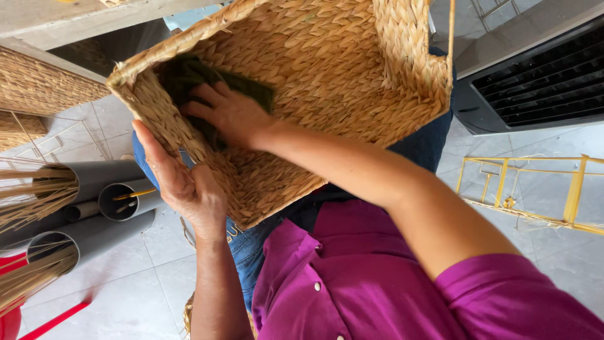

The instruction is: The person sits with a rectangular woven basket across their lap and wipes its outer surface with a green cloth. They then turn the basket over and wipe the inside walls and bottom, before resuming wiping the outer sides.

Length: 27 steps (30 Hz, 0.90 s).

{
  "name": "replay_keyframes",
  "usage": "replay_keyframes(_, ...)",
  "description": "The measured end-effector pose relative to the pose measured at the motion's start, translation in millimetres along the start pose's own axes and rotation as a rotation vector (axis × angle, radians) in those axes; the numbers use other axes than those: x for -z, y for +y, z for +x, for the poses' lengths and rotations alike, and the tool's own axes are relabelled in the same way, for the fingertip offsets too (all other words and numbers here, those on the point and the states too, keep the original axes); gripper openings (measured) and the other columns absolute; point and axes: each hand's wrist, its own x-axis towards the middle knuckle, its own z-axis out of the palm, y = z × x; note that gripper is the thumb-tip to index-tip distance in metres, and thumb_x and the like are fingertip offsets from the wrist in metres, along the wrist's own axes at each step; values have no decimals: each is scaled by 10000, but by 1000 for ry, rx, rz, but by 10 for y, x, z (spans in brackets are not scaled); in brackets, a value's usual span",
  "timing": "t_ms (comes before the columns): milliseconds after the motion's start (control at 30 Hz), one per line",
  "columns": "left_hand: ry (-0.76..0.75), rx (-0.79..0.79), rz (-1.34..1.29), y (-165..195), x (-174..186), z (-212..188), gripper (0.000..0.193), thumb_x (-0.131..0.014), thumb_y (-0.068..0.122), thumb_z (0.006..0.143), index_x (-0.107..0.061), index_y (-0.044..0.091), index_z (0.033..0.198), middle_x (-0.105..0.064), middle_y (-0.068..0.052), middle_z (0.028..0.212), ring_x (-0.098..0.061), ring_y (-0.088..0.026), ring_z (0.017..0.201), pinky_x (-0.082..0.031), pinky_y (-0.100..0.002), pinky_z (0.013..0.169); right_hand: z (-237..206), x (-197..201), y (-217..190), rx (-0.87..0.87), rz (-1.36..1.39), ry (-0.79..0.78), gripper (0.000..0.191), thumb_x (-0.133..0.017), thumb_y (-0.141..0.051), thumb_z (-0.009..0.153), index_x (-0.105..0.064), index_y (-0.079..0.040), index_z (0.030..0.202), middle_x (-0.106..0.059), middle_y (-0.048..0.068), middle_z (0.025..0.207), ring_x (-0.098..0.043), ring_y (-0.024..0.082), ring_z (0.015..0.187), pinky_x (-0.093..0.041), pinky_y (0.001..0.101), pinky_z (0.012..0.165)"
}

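Head view: right hand (229, 113) presses dark-green cloth (189, 75) inside woven basket (352, 82).

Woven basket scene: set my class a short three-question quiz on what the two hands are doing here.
1. True or false: the right hand presses a dark green cloth inside the woven basket.
2. Where does the left hand rest? A) on the grey pipes B) on the basket's outer wall C) on the yellow metal frame
3. Fill in: the basket rests on the person's ____.

Key: 1 true; 2 B; 3 lap.
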Motion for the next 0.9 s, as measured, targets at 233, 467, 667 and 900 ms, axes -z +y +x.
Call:
replay_keyframes(233,-19,-28,-12,1,-21,-30,970,-304,-279,763,-208,42,1673,-244,-83,1721,-241,-184,1572,-181,-299,1318,-613,678,889,-46,-456,103,516,-818,-9,758,-631,-214,1193,-547,43,1278,-517,303,1208,-558,406,1072)
replay_keyframes(467,-27,-39,67,20,-23,5,942,-312,-268,773,-233,35,1661,-263,-95,1723,-267,-191,1570,-204,-292,1319,-1219,1349,1493,-629,-303,323,479,-797,21,863,-532,-141,1227,-598,122,1188,-629,316,1059,-593,339,839)
replay_keyframes(667,-14,-30,112,37,-14,-7,939,-332,-252,766,-236,27,1656,-289,-110,1711,-283,-200,1595,-207,-290,1350,-1248,1470,1831,-915,79,274,732,-645,13,880,-331,-110,1530,-624,118,1157,-678,214,892,-615,338,782)
replay_keyframes(900,-1,-24,104,83,-9,-13,953,-327,-247,745,-232,24,1654,-294,-123,1701,-288,-206,1607,-205,-300,1348,-709,1549,1651,-931,-52,10,608,-618,-94,959,-438,-177,1534,-677,101,1055,-613,126,746,-523,236,607)
